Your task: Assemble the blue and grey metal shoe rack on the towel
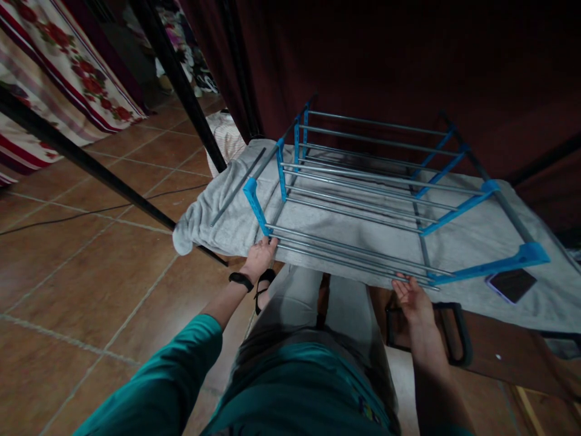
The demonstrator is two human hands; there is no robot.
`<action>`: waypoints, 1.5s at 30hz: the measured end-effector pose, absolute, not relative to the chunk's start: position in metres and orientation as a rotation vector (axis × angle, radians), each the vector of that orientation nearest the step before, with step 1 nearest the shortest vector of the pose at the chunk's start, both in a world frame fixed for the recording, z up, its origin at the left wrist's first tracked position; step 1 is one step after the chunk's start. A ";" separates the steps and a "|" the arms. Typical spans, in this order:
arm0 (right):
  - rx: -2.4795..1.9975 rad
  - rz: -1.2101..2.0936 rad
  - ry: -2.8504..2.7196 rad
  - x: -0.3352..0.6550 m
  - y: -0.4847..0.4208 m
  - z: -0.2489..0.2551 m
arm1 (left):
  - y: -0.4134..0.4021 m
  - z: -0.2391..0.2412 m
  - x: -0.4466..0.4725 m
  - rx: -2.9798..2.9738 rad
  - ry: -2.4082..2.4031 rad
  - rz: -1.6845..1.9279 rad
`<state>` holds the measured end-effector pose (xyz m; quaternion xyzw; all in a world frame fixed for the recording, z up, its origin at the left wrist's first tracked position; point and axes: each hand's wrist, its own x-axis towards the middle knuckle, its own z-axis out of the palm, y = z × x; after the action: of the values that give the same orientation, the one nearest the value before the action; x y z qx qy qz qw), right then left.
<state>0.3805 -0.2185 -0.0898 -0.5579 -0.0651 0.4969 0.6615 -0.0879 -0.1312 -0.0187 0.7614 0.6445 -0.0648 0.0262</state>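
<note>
A shoe rack (358, 192) of thin grey metal rods and blue plastic side brackets lies across a grey blanket in front of me. Along its near edge runs a front metal rod (336, 261), whose right end sticks out free of the bracket. At that rod's left end, my left hand (259, 257) is closed, beside the blue bracket corner (256, 206). My right hand (413, 298) pinches the same rod near its right end, palm partly turned up. A separate metal rod (238, 189) lies on the blanket left of the rack.
The grey blanket (209, 236) covers a low surface. A phone (512, 284) lies near the right bracket. Black frame poles (181, 85) rise at the left, with a cable (104, 209) on the tiled floor. Below right is a brown board (503, 348) with a black handle-like frame.
</note>
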 end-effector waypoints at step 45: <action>-1.238 1.105 -0.122 0.372 -0.217 -0.086 | -0.109 -0.047 -0.097 0.429 1.345 1.148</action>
<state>0.3723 -0.2171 -0.0856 -0.5500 -0.0541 0.4911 0.6733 -0.0970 -0.1086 -0.0471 0.1859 0.5836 0.4981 0.6138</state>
